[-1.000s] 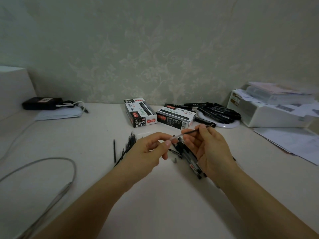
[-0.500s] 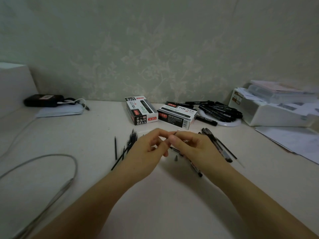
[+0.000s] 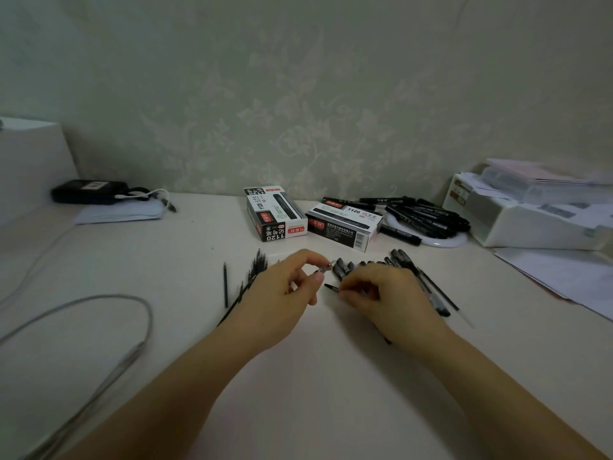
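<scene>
hands parting after being joined: left hand pinching small tip piece, right hand lowering, fingers gripping pen; piece seemingly coming off.

Head-worn camera looks forward and down, close over the table.

The number "1120" — upside down on the left pen box, upright on the right pen box

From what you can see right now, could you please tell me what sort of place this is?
Probably a home desk used for pen work: a white table against patterned wallpaper, pen boxes, loose pens and stacked papers.
</scene>
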`<state>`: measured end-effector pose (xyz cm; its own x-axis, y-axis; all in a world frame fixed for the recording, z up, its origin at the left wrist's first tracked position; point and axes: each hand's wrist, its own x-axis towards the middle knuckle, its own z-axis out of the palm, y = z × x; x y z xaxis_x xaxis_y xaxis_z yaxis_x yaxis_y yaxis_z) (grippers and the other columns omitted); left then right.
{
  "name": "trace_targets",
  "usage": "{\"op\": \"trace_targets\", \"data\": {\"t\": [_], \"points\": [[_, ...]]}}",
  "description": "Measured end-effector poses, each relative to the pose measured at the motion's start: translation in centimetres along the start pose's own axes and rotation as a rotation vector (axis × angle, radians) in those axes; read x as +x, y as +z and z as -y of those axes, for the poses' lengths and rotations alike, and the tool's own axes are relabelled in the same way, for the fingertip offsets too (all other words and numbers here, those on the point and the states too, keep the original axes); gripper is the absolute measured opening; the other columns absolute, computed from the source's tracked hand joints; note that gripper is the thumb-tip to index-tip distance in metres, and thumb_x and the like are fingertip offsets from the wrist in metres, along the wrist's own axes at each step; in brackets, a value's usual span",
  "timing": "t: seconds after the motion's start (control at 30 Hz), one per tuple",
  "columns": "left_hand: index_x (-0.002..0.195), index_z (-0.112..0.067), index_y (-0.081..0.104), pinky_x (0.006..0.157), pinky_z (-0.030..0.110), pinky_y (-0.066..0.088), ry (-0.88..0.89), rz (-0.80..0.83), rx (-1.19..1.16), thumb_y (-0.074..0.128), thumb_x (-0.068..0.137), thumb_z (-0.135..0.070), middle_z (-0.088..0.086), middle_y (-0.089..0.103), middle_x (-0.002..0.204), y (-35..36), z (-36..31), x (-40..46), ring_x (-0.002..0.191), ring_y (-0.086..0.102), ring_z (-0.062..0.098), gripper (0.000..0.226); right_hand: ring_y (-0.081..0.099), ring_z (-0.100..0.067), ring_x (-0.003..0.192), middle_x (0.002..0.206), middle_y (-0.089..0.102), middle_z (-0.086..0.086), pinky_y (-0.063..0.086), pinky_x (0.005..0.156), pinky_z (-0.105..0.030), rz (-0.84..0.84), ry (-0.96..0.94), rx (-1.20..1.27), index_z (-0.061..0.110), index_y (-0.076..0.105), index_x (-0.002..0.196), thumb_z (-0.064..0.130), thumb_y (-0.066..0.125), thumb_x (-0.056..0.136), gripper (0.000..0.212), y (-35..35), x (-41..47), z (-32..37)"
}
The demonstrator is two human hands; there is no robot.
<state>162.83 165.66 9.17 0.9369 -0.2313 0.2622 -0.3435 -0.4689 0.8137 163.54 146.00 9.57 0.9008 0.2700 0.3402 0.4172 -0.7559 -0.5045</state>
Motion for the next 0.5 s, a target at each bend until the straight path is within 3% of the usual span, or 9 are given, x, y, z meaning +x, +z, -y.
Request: {"op": "trace_targets", "data": {"t": [0.1, 0.2, 0.37, 0.5], "points": [[0.103, -0.052, 0.055, 0.071, 0.034, 0.055, 0.012, 0.018, 0.037, 0.046, 0.097, -0.043, -0.011, 0.062, 0.073, 0.0, 0.0, -0.1, 0.072, 0.061, 0.016, 0.014, 0.068, 0.002, 0.078, 0.082, 0.074, 0.015, 0.050, 0.072, -0.007, -0.137, 0.143, 0.433, 0.027, 0.075, 0.091, 0.021, 0.073, 0.088, 0.008, -0.5, 0.2, 0.4], [0.102, -0.053, 0.054, 0.069, 0.031, 0.056, 0.024, 0.044, 0.061, 0.046, 0.097, -0.042, -0.008, 0.062, 0.074, 0.1, -0.3, -0.2, 0.073, 0.061, 0.014, 0.015, 0.073, -0.006, 0.084, 0.088, 0.077, 0.008, 0.053, 0.072, -0.010, -0.135, 0.205, 0.706, 0.024, 0.075, 0.095, 0.019, 0.072, 0.088, 0.009, -0.7, 0.2, 0.7], [0.102, -0.052, 0.054, 0.069, 0.035, 0.056, 0.056, 0.065, 0.072, 0.047, 0.097, -0.040, -0.009, 0.062, 0.077, -0.1, -0.5, -0.3, 0.072, 0.062, 0.017, 0.015, 0.072, -0.008, 0.088, 0.090, 0.077, 0.004, 0.054, 0.077, -0.013, -0.006, 0.151, 0.710, 0.021, 0.075, 0.097, 0.019, 0.071, 0.088, 0.010, -0.5, 0.2, 1.1], [0.102, -0.052, 0.055, 0.068, 0.041, 0.056, 0.076, 0.064, 0.071, 0.047, 0.097, -0.040, -0.010, 0.062, 0.076, -0.3, -0.5, -0.2, 0.071, 0.060, 0.022, 0.015, 0.073, -0.013, 0.088, 0.090, 0.077, -0.001, 0.058, 0.080, -0.022, -0.055, 0.167, 0.730, 0.022, 0.075, 0.096, 0.019, 0.071, 0.089, 0.009, -0.5, 0.2, 0.9]]}}
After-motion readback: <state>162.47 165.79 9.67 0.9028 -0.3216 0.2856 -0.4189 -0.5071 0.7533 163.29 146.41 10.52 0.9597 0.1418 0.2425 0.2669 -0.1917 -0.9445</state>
